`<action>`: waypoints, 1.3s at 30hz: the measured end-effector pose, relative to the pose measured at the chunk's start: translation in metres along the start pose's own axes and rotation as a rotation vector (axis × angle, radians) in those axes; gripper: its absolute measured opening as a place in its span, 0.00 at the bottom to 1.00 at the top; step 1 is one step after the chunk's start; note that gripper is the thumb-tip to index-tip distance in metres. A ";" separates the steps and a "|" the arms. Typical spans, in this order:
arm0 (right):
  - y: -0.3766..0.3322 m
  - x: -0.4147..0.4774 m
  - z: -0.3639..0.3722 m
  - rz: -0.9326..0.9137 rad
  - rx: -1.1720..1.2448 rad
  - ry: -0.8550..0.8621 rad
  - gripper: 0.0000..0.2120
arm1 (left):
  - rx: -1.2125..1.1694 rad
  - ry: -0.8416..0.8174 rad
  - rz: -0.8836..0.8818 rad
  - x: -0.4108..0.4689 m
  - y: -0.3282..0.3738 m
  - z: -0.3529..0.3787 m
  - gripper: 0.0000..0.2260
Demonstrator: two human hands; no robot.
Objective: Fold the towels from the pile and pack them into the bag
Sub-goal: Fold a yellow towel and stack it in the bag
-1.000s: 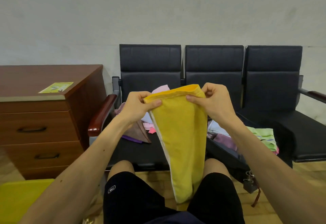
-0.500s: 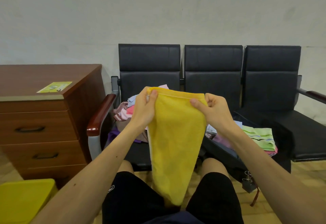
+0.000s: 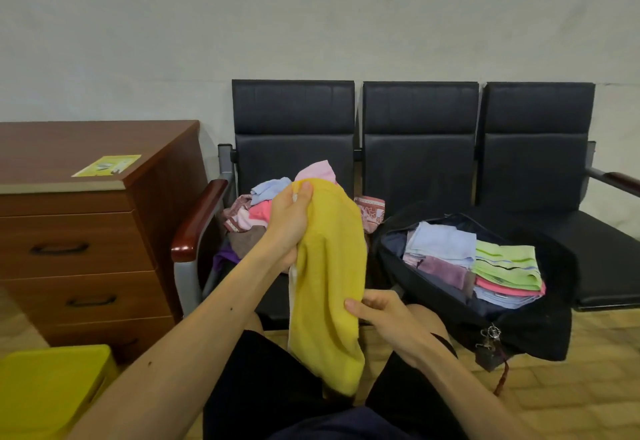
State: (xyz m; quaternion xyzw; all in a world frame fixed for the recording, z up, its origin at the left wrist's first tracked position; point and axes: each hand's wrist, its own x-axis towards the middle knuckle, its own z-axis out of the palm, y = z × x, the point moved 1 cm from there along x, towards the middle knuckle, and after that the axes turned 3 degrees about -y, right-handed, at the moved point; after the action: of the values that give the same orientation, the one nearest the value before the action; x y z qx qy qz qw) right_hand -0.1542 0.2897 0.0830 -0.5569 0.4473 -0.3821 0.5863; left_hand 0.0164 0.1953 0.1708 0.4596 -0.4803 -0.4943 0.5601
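The person sits facing a row of black chairs [image 3: 419, 162] and holds a yellow towel [image 3: 329, 283] up in front of the knees. The left hand [image 3: 289, 228] grips the towel at its top left edge, thumb pressed against the cloth near the upper corner, fingers curled round the bunched side. The right hand [image 3: 384, 315] sits lower and to the right, pinching the towel's right edge between thumb and fingers. The towel hangs lengthwise from the upper hand, and its bottom end droops between the thighs.

Behind the left hand, on the leftmost seat, lies the pile of loose towels [image 3: 256, 211] in pink, pale blue, brown and patterned cloth. On the middle seat the dark bag [image 3: 540, 328] lies open, just right of the hanging towel, with folded towels [image 3: 502, 266] stacked inside in two piles. A wooden chest of drawers [image 3: 86, 231] stands to the left, with a yellow box [image 3: 48, 391] in front of it.
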 end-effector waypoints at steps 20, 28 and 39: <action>-0.090 -0.019 -0.004 -0.044 0.806 -0.007 0.18 | -0.657 -0.179 -0.446 -0.026 -0.077 -0.023 0.26; -0.089 -0.017 -0.013 -0.057 0.821 0.081 0.18 | -0.538 -0.682 -0.533 -0.064 -0.089 -0.019 0.44; -0.054 -0.009 -0.033 -0.038 0.761 0.265 0.26 | -0.379 -0.505 -0.460 -0.064 -0.064 -0.031 0.18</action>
State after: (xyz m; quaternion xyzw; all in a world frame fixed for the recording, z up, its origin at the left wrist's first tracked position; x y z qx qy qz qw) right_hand -0.1859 0.2828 0.1386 -0.2539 0.3353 -0.5996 0.6808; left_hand 0.0367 0.2543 0.0981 0.3076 -0.3873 -0.7847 0.3738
